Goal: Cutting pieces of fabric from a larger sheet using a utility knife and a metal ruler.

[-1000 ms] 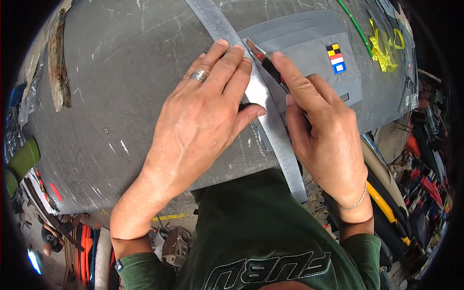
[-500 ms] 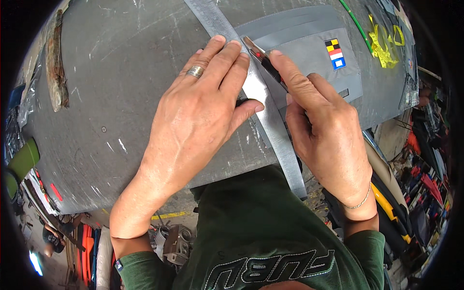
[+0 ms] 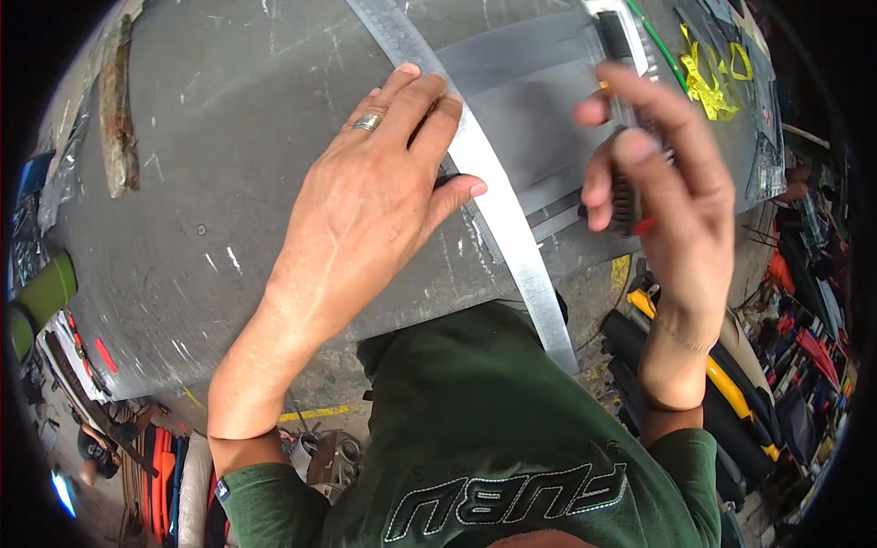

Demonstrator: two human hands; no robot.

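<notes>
In the head view, the left hand (image 3: pixel 365 196), thumb spread, pressed the ruler (image 3: pixel 530 265) along the sheet's (image 3: pixel 525 114) left edge, presumably steadying it; the right hand's (image 3: pixel 681 187) blurred fingers curled round a dark tool (image 3: pixel 624 203) over the sheet.

Wide open left, over scuffed dark-grey tabletop (image 3: pixel 206 283) — barred midway by the ringed left hand (image 3: pixel 365 196) on the long silver metal ruler (image 3: pixel 512 224). Passable just beyond, over flat grey sheeting (image 3: pixel 530 128) — then blocked by the bare right hand (image 3: pixel 681 187)!
</notes>
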